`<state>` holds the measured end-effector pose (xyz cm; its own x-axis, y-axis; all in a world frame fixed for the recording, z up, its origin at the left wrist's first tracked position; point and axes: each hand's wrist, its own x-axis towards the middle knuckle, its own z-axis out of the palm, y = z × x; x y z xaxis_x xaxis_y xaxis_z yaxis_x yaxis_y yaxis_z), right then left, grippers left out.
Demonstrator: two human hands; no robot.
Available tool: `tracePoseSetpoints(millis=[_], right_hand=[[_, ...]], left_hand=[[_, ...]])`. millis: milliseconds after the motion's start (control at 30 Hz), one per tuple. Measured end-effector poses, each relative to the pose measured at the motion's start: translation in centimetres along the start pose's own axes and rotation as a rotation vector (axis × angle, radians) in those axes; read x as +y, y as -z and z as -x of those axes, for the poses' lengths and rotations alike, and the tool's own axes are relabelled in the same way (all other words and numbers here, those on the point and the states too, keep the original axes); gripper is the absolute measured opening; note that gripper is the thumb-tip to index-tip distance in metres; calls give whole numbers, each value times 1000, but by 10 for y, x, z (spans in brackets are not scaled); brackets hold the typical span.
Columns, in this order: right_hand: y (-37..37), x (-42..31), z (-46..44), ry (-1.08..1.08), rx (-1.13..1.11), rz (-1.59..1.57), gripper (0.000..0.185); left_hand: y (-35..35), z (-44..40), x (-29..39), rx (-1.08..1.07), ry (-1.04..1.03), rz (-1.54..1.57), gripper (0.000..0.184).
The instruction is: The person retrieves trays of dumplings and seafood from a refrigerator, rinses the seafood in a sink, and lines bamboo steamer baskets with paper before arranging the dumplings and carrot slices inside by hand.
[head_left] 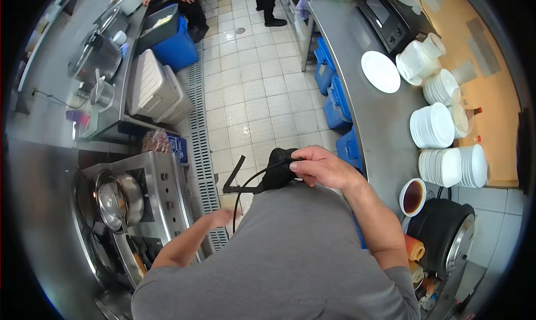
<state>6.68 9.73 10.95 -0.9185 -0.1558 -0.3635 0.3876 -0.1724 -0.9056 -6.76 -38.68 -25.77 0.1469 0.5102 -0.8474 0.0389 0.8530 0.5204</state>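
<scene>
In front of my waist, my right hand (319, 167) pinches a thin black cord (252, 177) between thumb and fingers. The cord curves to the left and hangs down past my grey shirt. A flat black strap (233, 177), bent at an angle, sticks out left of my waist over the floor. My left hand (222, 218) is at the lower left, near the hanging end of the cord; its fingers are smeared by motion. Black clothing and a black shoe (282, 155) show just beyond my shirt.
A stove (167, 180) with metal pans (120, 200) stands at left. Along the right runs a steel counter (371, 113) with stacked white dishes (432, 125), a bowl of dark liquid (413, 197) and a black cooker (441, 230). Two other people (181, 4) (268, 1) are at the far end.
</scene>
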Motion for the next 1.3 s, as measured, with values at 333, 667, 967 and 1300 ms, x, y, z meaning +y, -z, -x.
tracePoseSetpoints(millis=[333, 667, 967, 1300], right_hand=[[-14, 5, -5, 312, -102, 610, 26], [-3, 2, 39, 231, -10, 449, 32], [63, 102, 167, 290, 561, 337, 28], [-33, 520, 336, -654, 290, 564, 24]], left_hand=[[-36, 190, 446, 807, -727, -809, 72], [-52, 159, 474, 590, -529, -649, 34], [-12, 123, 441, 740, -371, -641, 35], [-2, 70, 333, 665, -27, -662, 48]])
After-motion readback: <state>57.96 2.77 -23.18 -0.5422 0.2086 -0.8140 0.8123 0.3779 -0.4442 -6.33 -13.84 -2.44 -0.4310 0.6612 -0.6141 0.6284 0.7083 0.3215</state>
